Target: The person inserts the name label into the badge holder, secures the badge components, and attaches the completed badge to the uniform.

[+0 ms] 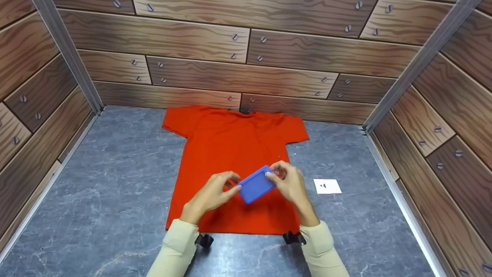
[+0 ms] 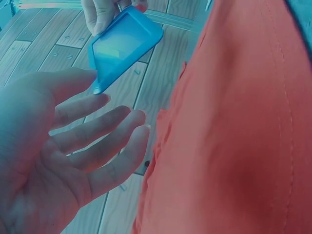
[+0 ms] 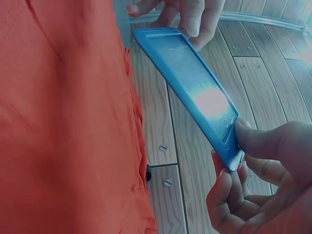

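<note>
A flat blue rectangular plastic card holder (image 1: pixel 256 187) is held up over the lower part of an orange-red T-shirt (image 1: pixel 230 146), tilted. My right hand (image 1: pixel 291 184) pinches its upper right end, thumb (image 3: pixel 261 139) on the front face and fingers curled behind. At the opposite end, my left hand (image 1: pixel 211 194) has a corner between thumb and index fingertip, the other fingers spread loosely. A raised rim frames the holder's shiny face (image 3: pixel 195 80), which reflects light in the right wrist view. Below the hands, the shirt lies spread with its collar toward the back wall.
A small white card (image 1: pixel 332 186) with dark marks lies on the grey marbled table (image 1: pixel 115 184), right of the shirt. Wood-patterned walls (image 1: pixel 200 42) with metal corner posts (image 1: pixel 415 73) enclose the back and sides. Something small and black (image 1: pixel 245 110) shows at the shirt's collar.
</note>
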`<state>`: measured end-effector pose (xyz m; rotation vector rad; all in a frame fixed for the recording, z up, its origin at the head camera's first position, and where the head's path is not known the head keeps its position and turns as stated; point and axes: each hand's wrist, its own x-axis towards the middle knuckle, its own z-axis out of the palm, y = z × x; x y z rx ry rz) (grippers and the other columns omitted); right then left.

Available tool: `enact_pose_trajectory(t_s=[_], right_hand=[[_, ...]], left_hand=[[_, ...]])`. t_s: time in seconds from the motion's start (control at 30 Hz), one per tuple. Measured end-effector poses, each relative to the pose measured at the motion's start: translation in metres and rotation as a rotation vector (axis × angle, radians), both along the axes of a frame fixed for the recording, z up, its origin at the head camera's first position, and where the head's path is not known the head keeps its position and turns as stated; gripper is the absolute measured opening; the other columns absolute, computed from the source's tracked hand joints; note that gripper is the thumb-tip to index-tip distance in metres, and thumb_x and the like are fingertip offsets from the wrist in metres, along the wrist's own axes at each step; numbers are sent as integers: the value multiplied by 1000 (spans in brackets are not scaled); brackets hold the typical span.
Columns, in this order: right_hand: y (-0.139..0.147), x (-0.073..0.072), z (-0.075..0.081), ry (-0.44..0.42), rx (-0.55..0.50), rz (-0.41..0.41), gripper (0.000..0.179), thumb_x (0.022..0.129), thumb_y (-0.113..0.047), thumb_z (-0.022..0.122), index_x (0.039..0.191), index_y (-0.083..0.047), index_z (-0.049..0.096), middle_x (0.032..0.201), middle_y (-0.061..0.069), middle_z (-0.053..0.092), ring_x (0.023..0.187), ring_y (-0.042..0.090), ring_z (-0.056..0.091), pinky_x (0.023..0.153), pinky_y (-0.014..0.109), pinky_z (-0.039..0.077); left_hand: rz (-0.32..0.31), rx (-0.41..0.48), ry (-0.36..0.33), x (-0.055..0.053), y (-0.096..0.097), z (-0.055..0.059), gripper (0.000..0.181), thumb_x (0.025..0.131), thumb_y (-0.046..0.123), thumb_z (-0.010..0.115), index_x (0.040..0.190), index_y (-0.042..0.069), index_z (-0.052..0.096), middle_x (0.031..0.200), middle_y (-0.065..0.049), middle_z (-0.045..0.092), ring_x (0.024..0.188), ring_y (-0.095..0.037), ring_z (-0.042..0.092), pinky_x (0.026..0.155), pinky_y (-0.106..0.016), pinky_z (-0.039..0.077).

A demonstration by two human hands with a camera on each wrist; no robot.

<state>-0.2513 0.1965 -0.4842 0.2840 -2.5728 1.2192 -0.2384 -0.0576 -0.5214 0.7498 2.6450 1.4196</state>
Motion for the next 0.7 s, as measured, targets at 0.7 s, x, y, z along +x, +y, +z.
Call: enact_pose_trajectory(t_s=[0.7], right_hand=[[-20, 7, -8, -1, -54, 24, 15, 86, -14, 84, 94, -7, 74, 79, 10, 68, 65, 14, 57, 62, 22, 48]], left_hand=[[-21, -14, 22, 0, 3, -1, 28, 99, 33, 70, 112, 9, 62, 101, -7, 72, 83, -14, 67, 74, -23, 58]])
